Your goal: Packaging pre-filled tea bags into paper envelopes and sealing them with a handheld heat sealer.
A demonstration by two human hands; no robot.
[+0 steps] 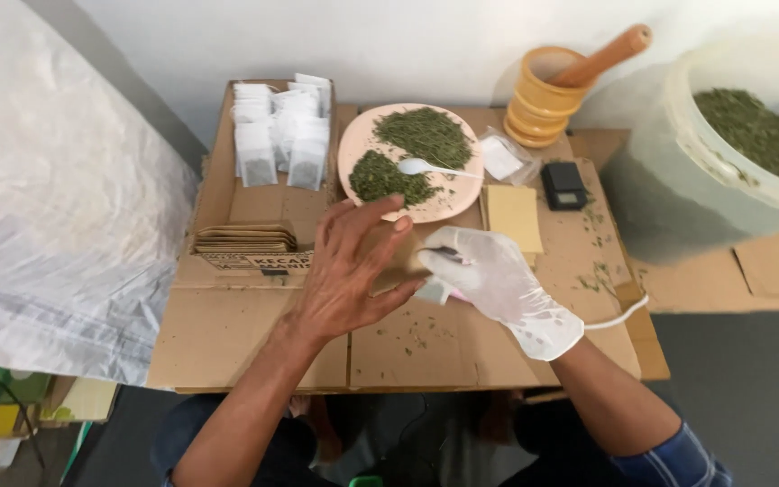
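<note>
Mid-cardboard, near front edge: our gloved right hand (498, 284) pinches a small white sachet (432, 290); bare left hand (353, 271) hovers released, fingers spread. We'd steady the sachet flat before letting go.

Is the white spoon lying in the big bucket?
No, the white spoon lies on the pink plate with the green leaves, not in the bucket.

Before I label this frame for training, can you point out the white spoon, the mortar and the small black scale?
White spoon (416, 166), head view, on its bowl.
Mortar (534, 108), head view, on its ribbed side.
Black scale (563, 186), head view, on its top.
</note>
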